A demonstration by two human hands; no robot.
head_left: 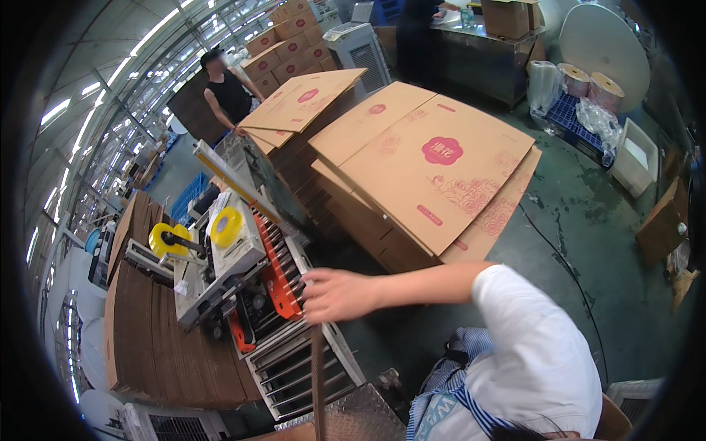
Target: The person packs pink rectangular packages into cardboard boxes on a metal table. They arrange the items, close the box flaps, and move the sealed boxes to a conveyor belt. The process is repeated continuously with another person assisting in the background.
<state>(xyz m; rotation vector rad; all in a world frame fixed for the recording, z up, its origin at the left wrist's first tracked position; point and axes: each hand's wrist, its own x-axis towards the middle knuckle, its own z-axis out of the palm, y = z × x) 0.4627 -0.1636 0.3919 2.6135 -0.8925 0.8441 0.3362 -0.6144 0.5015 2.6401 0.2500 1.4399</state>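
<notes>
My right hand (334, 295) reaches across from a white sleeve, its fingers curled over the top of a brown piece of cardboard (317, 382). The cardboard is seen nearly edge-on, as a narrow upright strip running down to the lower edge. It stands over the roller conveyor (298, 378), beside a carton taping machine (220, 257) with yellow tape rolls (226, 226) and orange side rails (276, 272). A small skin-coloured patch at the bottom edge may be my left hand (294, 432); its fingers do not show.
Flat printed cartons (412, 191) are piled beyond my right arm, with another pile (301, 99) behind. Folded brown cartons (158, 345) stand at left. A person in a black top (229, 95) is at the far pile. A cable (562, 257) crosses the floor near a white bin (634, 158).
</notes>
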